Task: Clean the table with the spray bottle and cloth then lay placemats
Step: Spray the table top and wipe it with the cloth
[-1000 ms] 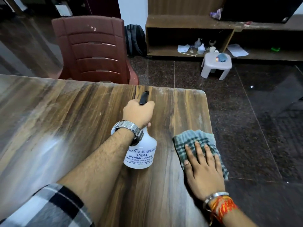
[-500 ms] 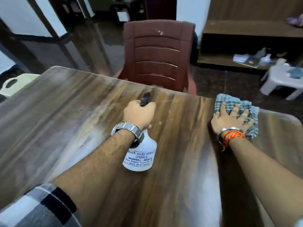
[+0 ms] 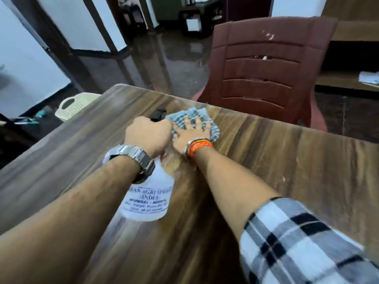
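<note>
Step in hand: wiping, by my reading.
- Spray bottle point(image 3: 149, 197), one: centre frame, on or just above the tabletop point(image 3: 287, 160) (blur leaves this unclear). Left hand point(image 3: 148, 136) fingers clenched round its neck.
- Cloth point(image 3: 214, 133), one: beside the nozzle, pressed flat under the right hand point(image 3: 191, 134), fingers straight and spread.
- Placemats: none in view.
- Chair point(image 3: 266, 68), one: upper right.

Next move probably calls for sweeping the cloth over unwiped tabletop.

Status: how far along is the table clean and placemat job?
Done: possibly some spraying; a pale sheen shows on the table. In hand: left hand grips the spray bottle, right hand presses the cloth flat near the far edge. Left: finish wiping, then placemats; none in view.
</note>
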